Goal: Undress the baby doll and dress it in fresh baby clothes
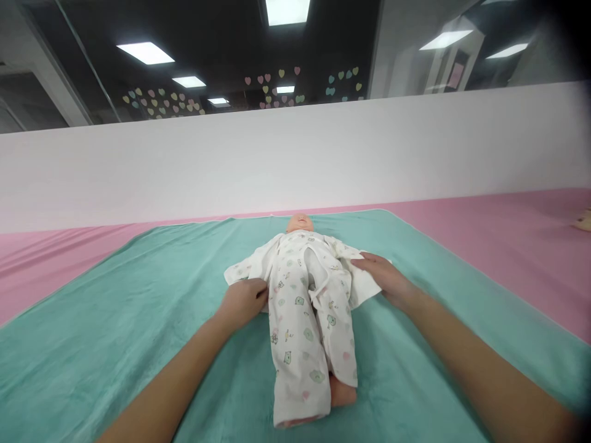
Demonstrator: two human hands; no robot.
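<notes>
At the far left of the frame a pink sheet point(41, 264) covers the surface, and over it lies a teal blanket point(115, 344) that spreads across the lower half of the picture. Above them a plain white wall point(138, 172) runs from edge to edge. Over its top, in the upper left and upper middle, pastel heart stickers point(159, 101) dot a dark pane under lit ceiling lights point(145, 53). From the lower left a bare forearm reaches up to the left hand point(242, 301), just left of centre. Its fingers are curled in and gathered on the edge of the white printed baby suit point(300, 307), at the side of the top below the sleeve. In the centre lies the doll point(300, 223), flat on its back on the blanket. Its head is toward the wall at mid-frame and its legs point down toward the bottom edge. The suit covers it from neck to ankles, and the top is parted a little at the belly. 1 bare foot point(344, 394) pokes out of the trouser leg, low and just right of centre. Right of the doll, the right hand point(378, 277) rests palm down on the spread sleeve and side flap of the suit. Its fingers are stretched out flat and relaxed, pressing rather than gripping. Its forearm runs off to the lower right corner. Beyond it the blanket ends and the pink sheet shows again. At the right edge sits a small pale object point(585, 218), cut off too much to tell what it is.
</notes>
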